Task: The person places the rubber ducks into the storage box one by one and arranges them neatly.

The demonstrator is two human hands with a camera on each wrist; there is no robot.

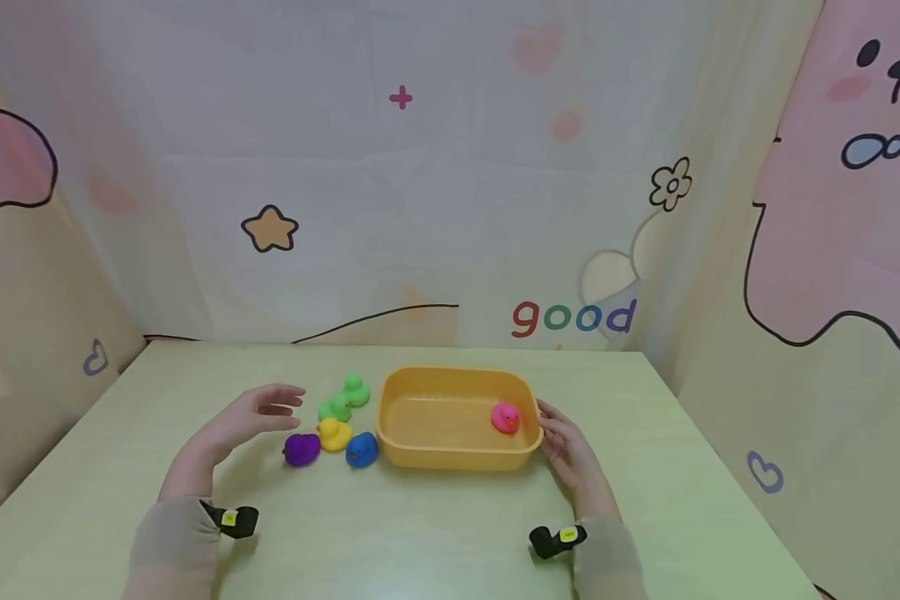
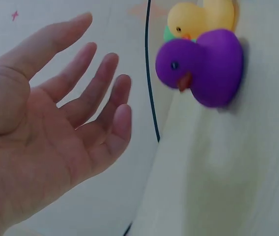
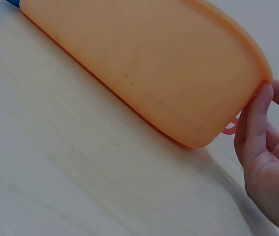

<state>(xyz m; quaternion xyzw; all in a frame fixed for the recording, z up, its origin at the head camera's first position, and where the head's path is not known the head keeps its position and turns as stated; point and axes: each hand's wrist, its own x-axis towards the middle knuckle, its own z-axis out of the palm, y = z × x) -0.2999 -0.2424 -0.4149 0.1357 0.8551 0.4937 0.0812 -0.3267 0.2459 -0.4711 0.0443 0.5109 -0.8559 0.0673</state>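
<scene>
My left hand (image 1: 251,415) hovers over the table with its fingers spread and slightly bent, holding nothing. Beside it, to the right and a little lower, sits a purple rubber duck (image 1: 302,450), seen up close in the left wrist view (image 2: 218,69). Near that duck are a yellow duck (image 1: 335,434), a blue duck (image 1: 362,450) and two green ducks (image 1: 355,390). With relaxed fingers, my right hand (image 1: 567,446) touches the right end of an orange-yellow plastic basin (image 1: 450,459). Inside the basin, at its right end, sits a pink duck (image 1: 506,417).
The basin stands mid-table, with the blue duck close to its left end. The pale wooden table (image 1: 390,533) reaches back to a printed curtain (image 1: 435,208), which also hangs along both sides.
</scene>
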